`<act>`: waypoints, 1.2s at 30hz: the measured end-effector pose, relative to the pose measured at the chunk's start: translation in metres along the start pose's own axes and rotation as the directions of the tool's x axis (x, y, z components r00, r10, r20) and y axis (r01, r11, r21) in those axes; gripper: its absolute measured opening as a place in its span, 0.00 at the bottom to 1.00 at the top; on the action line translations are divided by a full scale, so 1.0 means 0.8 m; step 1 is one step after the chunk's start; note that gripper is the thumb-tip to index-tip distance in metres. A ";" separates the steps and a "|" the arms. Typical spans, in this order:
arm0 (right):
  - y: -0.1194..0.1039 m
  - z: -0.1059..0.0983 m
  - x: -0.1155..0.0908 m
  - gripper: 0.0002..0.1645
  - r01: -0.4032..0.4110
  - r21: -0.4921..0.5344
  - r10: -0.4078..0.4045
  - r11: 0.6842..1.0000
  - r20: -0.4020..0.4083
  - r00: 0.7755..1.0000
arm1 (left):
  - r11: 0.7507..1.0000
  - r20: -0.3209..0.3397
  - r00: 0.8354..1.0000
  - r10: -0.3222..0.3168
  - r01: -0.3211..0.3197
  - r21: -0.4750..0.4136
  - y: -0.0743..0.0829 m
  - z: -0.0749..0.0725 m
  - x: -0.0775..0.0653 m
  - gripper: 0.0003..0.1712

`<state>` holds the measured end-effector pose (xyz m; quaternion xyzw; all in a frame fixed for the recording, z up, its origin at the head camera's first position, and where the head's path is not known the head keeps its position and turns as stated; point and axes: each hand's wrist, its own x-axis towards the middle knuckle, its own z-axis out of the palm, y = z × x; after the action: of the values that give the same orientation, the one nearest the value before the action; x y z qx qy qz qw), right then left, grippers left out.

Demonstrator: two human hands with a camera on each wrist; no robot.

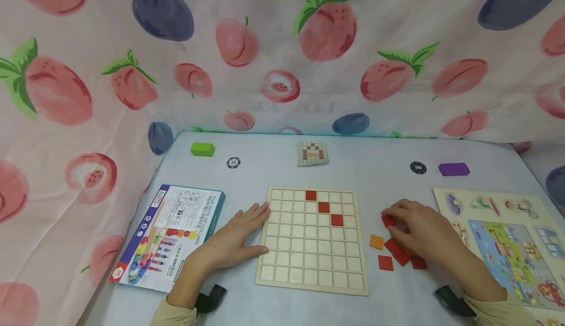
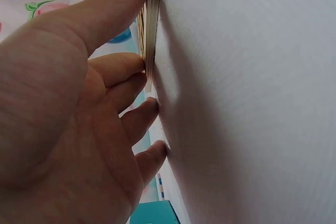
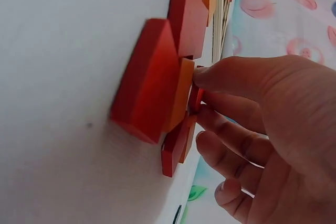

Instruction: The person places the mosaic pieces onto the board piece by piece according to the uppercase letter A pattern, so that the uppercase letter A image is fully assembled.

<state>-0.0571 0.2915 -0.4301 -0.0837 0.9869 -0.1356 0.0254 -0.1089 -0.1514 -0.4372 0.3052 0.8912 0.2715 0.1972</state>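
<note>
A wooden grid board [image 1: 311,267] lies in the middle of the table, with three red tiles [image 1: 323,207] set in a diagonal near its top. My left hand [image 1: 240,235] lies flat on the table, its straight fingers [image 2: 118,69] pressed against the board's left edge [image 2: 153,24]. To the right of the board, my right hand [image 1: 412,228] rests over a loose heap of red tiles [image 1: 397,251]. Its thumb and forefinger [image 3: 231,74] pinch a small red tile [image 3: 195,98]. An orange tile [image 1: 376,241] and a single red tile [image 1: 385,263] lie beside the heap.
A blue toy box [image 1: 169,235] lies left of my left hand. A picture puzzle board [image 1: 507,238] sits at the right edge. At the back are a green block [image 1: 202,149], two chips [image 1: 233,162], a pattern card [image 1: 313,153] and a purple block [image 1: 453,169]. Fruit-print cloth hangs behind.
</note>
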 end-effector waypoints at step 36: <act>-0.100 0.034 0.026 0.12 0.258 0.055 -0.252 0.965 -0.099 0.963 | 1.000 -0.005 1.000 0.020 -0.020 0.016 0.000 -0.001 0.001 0.49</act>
<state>-0.0626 0.2045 -0.4350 -0.2028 0.9629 -0.1747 -0.0344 -0.1097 -0.1513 -0.4368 0.3150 0.8907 0.2672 0.1898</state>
